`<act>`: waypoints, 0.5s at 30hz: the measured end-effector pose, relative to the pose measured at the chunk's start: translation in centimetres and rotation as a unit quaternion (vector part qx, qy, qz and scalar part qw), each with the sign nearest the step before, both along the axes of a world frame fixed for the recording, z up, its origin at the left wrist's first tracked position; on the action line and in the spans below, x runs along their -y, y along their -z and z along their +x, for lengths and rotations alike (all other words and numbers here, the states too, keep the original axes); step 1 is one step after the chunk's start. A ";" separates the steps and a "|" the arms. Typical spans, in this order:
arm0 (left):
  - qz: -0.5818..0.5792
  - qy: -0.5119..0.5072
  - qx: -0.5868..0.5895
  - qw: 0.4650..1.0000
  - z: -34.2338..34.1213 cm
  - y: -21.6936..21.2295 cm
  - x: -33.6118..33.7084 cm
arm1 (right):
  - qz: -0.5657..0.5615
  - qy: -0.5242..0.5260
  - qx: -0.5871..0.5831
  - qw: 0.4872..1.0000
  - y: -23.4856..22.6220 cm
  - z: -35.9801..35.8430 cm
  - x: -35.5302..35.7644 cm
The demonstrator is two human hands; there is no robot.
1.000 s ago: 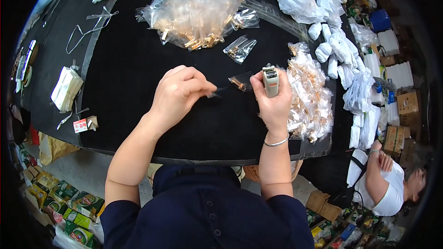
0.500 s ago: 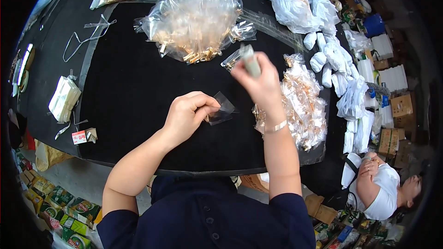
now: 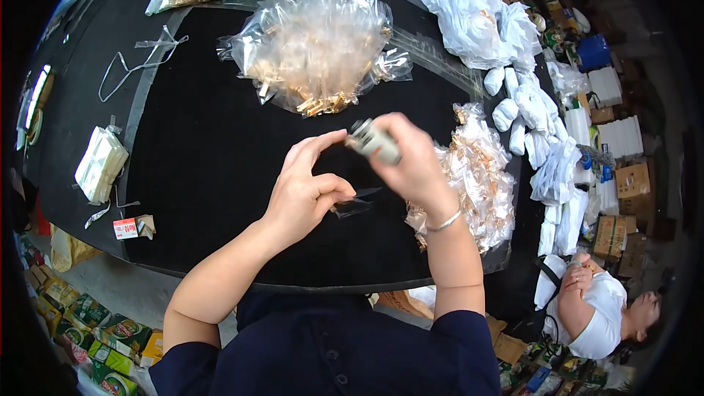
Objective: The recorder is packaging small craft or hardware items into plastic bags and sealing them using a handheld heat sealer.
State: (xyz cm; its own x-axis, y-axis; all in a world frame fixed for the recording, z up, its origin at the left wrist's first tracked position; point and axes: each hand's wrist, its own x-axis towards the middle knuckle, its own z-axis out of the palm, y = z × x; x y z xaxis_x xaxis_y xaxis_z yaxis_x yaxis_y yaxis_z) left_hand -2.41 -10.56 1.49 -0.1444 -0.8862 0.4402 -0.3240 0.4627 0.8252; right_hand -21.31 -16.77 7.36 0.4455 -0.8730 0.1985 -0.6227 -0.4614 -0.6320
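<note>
My left hand (image 3: 304, 189) pinches a small clear plastic bag (image 3: 356, 204) between thumb and curled fingers, low over the black tabletop. Its index finger reaches out toward the front end of a pale grey-green hand stapler (image 3: 376, 142), which is blurred by motion. My right hand (image 3: 412, 158) is wrapped around that stapler. A small tan bit shows between the left fingertip and the stapler's dark end; what it is I cannot make out. Right of my right hand lies a heap of small filled bags (image 3: 477, 176) with gold-coloured pieces inside.
A larger pile of clear bags with gold-coloured pieces (image 3: 315, 44) lies ahead. At the left are a stack of flat clear bags (image 3: 101, 163) and a small red-and-white box (image 3: 126, 228). White plastic bundles (image 3: 469, 18) line the right edge. Another person (image 3: 587, 297) is at the lower right.
My right hand has drawn the stapler back and turned it toward my left hand. The left index finger has stretched forward. A small bag beneath the right hand no longer shows there.
</note>
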 end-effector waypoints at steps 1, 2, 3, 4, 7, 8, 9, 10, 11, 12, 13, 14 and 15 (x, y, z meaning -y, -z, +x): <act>-0.064 -0.033 0.040 0.997 -0.1 -0.4 0.2 | -0.037 -0.079 -0.017 0.996 -0.3 0.3 -0.5; -0.066 -0.030 0.038 0.997 -0.2 -0.1 0.3 | -0.038 -0.076 -0.019 0.996 -0.2 0.5 -0.6; -0.045 -0.007 0.031 0.999 -0.2 0.6 0.3 | -0.007 -0.084 0.000 0.996 -0.1 0.7 -0.6; -0.023 0.016 0.023 0.999 -0.2 1.3 0.3 | 0.023 -0.093 0.020 0.995 0.0 0.8 -0.6; 0.105 0.040 -0.059 0.992 0.3 1.6 0.0 | 0.029 -0.025 0.036 0.999 0.3 0.6 1.8; 0.208 0.049 -0.138 0.967 0.3 1.4 -0.2 | 0.002 0.060 0.028 0.998 0.2 0.1 3.5; 0.308 0.056 -0.215 0.925 0.4 1.3 -0.3 | -0.020 0.147 0.030 0.989 0.8 -0.7 6.0; 0.307 0.056 -0.215 0.925 0.5 1.4 -0.3 | -0.044 0.234 0.030 0.971 1.9 -2.0 8.9; 0.363 0.085 -0.320 0.871 0.8 1.7 0.0 | -0.053 0.296 0.003 0.954 3.1 -3.7 11.9; 0.412 0.113 -0.419 0.801 1.1 2.1 0.5 | -0.062 0.356 -0.024 0.932 4.3 -5.5 14.1; 0.455 0.135 -0.511 0.717 1.4 2.4 0.9 | -0.063 0.353 -0.023 0.933 5.3 -6.4 15.1; 0.453 0.135 -0.512 0.717 1.4 2.7 1.2 | 0.085 0.381 0.061 0.919 6.2 -7.4 15.9; 0.460 0.134 -0.556 0.679 1.5 3.1 1.2 | 0.235 0.394 0.142 0.877 7.0 -7.4 16.4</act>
State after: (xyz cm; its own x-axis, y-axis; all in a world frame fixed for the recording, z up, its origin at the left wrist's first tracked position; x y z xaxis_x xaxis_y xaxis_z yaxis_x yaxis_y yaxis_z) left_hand -0.92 -11.81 -1.56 -0.3867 -0.8672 -0.3139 0.7301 -0.4958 0.4703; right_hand -28.73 -33.22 0.34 -0.3421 -0.9026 -0.2613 -0.4182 0.3952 -0.8179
